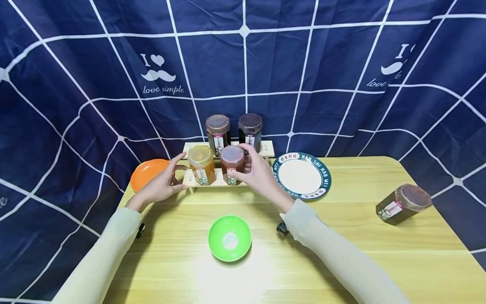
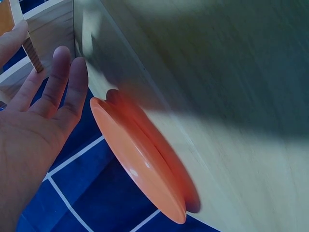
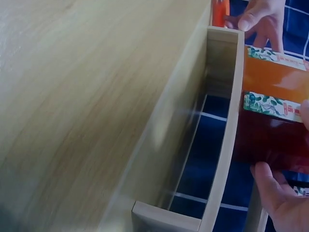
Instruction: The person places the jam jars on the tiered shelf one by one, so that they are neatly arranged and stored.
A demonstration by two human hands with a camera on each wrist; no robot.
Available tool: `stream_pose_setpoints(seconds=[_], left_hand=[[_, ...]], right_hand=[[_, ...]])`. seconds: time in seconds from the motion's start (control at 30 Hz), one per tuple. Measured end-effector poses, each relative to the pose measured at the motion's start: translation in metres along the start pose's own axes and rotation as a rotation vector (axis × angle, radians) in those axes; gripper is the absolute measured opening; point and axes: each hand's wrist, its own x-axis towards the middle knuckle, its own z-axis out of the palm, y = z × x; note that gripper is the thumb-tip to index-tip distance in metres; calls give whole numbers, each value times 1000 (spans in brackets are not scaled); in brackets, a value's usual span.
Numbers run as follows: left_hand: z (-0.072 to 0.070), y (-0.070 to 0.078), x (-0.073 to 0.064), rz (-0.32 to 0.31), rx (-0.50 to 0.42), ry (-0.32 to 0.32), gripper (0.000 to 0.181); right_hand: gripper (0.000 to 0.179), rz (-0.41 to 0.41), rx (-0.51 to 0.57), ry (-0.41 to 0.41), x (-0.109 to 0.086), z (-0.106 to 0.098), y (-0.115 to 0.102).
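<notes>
A two-step wooden rack (image 1: 222, 182) stands at the table's back. My right hand (image 1: 260, 171) grips a jar of dark red contents (image 1: 232, 160) on the lower step, thumb at the front and fingers round the far side. Beside it stands a jar of amber contents (image 1: 203, 166). With thumb and forefinger, my left hand (image 1: 161, 185) pinches the left end of the lower step; in the left wrist view the board's end (image 2: 33, 54) shows between them. Two dark jars, one brownish (image 1: 218, 131) and one nearly black (image 1: 250, 128), stand on the upper step.
An orange plate (image 1: 146, 175) lies left of the rack, behind my left hand. Right of the rack is a white plate with a teal rim (image 1: 278, 164). A green bowl (image 1: 239, 249) sits in front, and another dark jar (image 1: 398, 207) stands far right. A blue curtain (image 1: 273, 63) hangs behind.
</notes>
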Motion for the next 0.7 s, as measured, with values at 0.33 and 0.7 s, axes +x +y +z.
stream_pose_setpoints(seconds=[0.33,0.7], left_hand=[[1,-1,-1,12,13,7,105],[1,0,0,-4,1,2,106]], right_hand=[[96,43,-21,-33,-3,2,2],[92,10,-85,-37,-8,2,5]])
